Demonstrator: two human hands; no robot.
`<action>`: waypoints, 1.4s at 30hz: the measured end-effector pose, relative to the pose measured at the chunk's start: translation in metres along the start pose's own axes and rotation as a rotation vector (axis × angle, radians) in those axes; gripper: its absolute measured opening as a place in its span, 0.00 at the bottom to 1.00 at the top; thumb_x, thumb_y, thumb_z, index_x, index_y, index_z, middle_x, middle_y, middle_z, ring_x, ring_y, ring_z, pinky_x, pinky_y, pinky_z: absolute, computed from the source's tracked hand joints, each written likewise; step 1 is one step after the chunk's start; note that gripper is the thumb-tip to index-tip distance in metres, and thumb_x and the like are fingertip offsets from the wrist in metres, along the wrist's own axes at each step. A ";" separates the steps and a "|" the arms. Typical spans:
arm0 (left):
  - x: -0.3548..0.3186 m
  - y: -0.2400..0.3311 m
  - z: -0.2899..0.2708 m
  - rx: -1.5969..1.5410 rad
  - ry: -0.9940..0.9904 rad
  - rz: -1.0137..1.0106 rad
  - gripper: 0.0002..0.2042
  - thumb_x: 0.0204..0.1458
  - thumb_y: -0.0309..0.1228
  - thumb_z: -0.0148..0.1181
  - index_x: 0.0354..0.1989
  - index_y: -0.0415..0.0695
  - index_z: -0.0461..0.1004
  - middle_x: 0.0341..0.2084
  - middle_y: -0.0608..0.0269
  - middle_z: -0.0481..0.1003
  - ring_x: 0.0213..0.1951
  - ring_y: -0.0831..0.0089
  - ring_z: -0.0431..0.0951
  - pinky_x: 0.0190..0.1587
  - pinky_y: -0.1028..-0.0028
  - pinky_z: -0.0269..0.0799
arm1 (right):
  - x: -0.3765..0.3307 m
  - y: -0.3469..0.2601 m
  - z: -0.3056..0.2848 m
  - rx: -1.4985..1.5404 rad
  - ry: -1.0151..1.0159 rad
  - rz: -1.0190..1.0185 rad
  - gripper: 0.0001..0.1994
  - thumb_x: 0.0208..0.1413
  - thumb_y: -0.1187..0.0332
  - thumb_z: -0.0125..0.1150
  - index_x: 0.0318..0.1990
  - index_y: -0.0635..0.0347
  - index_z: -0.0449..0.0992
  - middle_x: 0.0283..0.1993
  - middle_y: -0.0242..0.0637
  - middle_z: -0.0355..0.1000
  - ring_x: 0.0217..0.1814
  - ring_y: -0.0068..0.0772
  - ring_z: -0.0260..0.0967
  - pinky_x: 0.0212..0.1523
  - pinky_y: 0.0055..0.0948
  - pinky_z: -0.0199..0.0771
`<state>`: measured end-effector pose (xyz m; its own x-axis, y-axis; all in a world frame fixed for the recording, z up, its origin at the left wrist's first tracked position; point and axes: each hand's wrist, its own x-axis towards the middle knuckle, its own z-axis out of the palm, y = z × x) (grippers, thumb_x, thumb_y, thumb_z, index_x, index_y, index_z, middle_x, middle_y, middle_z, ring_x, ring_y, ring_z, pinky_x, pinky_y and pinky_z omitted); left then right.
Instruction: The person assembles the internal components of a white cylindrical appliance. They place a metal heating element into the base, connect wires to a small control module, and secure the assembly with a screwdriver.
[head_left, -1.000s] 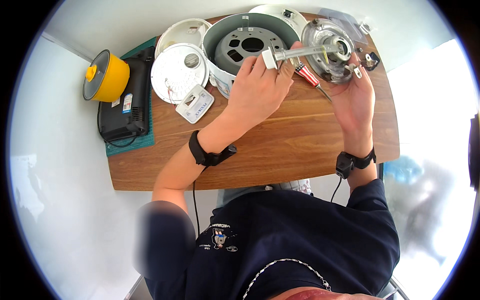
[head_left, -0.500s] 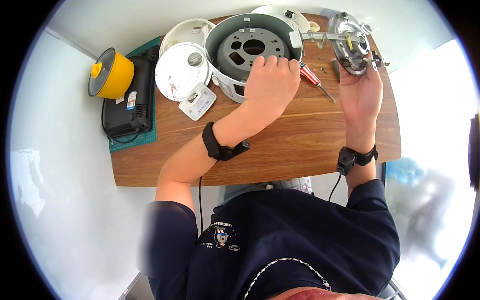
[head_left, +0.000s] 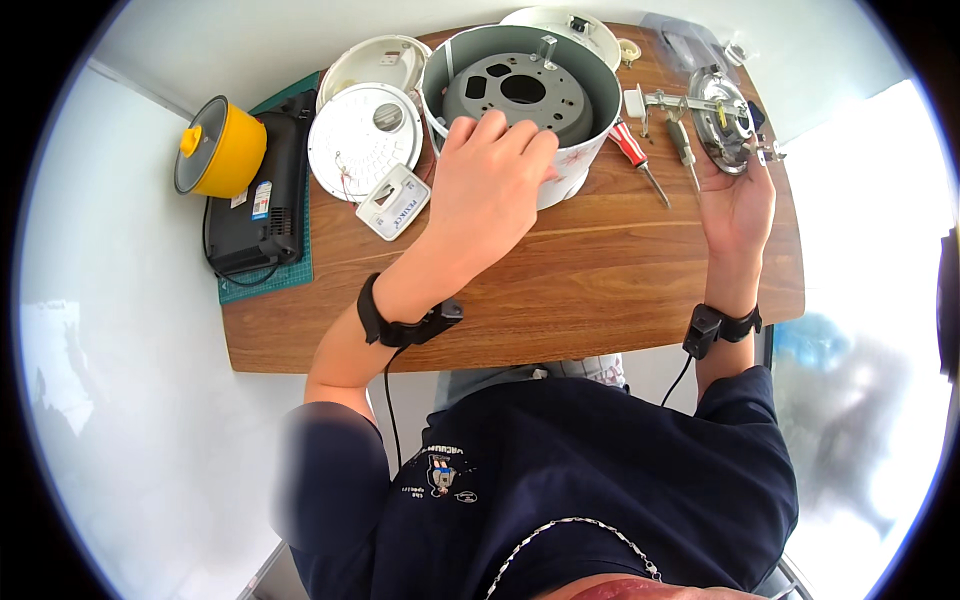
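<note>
A round white rice cooker shell (head_left: 578, 165) with a grey inside stands at the far middle of the table. Inside it sits a grey metal base (head_left: 560, 108) with holes. My left hand (head_left: 492, 180) is closed over the shell's near rim, fingers curled inward. To the right, my right hand (head_left: 738, 215) grips a shiny round heating plate (head_left: 712, 130) from below, tilted on its edge. A metal bracket (head_left: 680, 102) with a white end piece sticks out from the plate toward the shell. The fingers behind the plate are partly hidden.
A red-handled screwdriver (head_left: 635, 155) and a grey-handled one (head_left: 682, 142) lie between shell and plate. White lids (head_left: 350, 140), (head_left: 375, 70) and a small white panel (head_left: 395, 203) lie left. Further left, a yellow pot (head_left: 232, 150) rests on a black appliance (head_left: 270, 215).
The shell has turned and shifted slightly right, while my left hand has moved left along its rim. My right hand has carried the heating plate slightly right and nearer, uncovering the grey-handled screwdriver.
</note>
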<state>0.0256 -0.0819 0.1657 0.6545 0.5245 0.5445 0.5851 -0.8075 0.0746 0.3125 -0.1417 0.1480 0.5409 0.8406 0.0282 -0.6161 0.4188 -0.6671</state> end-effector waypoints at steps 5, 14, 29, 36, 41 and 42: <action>-0.025 -0.012 -0.005 -0.127 -0.055 0.020 0.10 0.48 0.26 0.69 0.36 0.46 0.73 0.34 0.68 0.72 0.40 0.63 0.71 0.50 0.63 0.61 | 0.002 0.005 -0.016 0.007 0.008 0.022 0.16 0.75 0.70 0.40 0.63 0.67 0.66 0.65 0.47 0.70 0.67 0.44 0.71 0.68 0.46 0.74; -0.034 0.010 -0.011 -0.013 -0.052 -0.015 0.20 0.46 0.28 0.72 0.48 0.43 0.74 0.37 0.63 0.71 0.41 0.62 0.71 0.49 0.63 0.62 | -0.006 0.019 -0.022 -0.042 0.103 0.052 0.17 0.75 0.71 0.39 0.63 0.71 0.65 0.66 0.49 0.69 0.67 0.44 0.70 0.68 0.46 0.74; -0.017 -0.035 -0.026 -0.267 0.177 -0.182 0.12 0.52 0.33 0.72 0.37 0.44 0.74 0.29 0.69 0.73 0.36 0.66 0.72 0.47 0.66 0.59 | -0.013 0.002 -0.025 -0.097 0.130 0.055 0.18 0.76 0.69 0.36 0.63 0.71 0.65 0.66 0.50 0.69 0.67 0.46 0.70 0.69 0.48 0.73; -0.019 -0.084 -0.042 -1.110 0.589 -0.405 0.11 0.64 0.33 0.65 0.46 0.39 0.74 0.41 0.64 0.79 0.42 0.78 0.76 0.52 0.73 0.71 | -0.014 -0.005 0.003 -0.046 0.090 0.023 0.19 0.77 0.69 0.33 0.64 0.73 0.62 0.68 0.52 0.67 0.70 0.50 0.67 0.74 0.51 0.68; -0.021 -0.094 -0.028 -1.674 0.767 -0.540 0.12 0.69 0.35 0.55 0.52 0.39 0.71 0.53 0.61 0.76 0.57 0.70 0.73 0.65 0.65 0.63 | -0.015 0.009 0.034 -0.005 0.121 0.056 0.18 0.76 0.70 0.34 0.64 0.73 0.62 0.67 0.52 0.67 0.70 0.48 0.67 0.74 0.49 0.68; -0.022 -0.094 -0.022 -1.763 0.802 -0.634 0.15 0.70 0.37 0.52 0.55 0.39 0.70 0.59 0.59 0.73 0.63 0.65 0.69 0.69 0.61 0.60 | -0.017 0.014 0.045 0.028 0.111 0.070 0.18 0.76 0.70 0.34 0.64 0.73 0.62 0.67 0.52 0.67 0.69 0.48 0.67 0.73 0.49 0.69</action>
<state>-0.0547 -0.0241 0.1653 -0.0173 0.9666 0.2557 -0.7281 -0.1874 0.6594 0.2692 -0.1346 0.1718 0.5552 0.8255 -0.1014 -0.6695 0.3712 -0.6435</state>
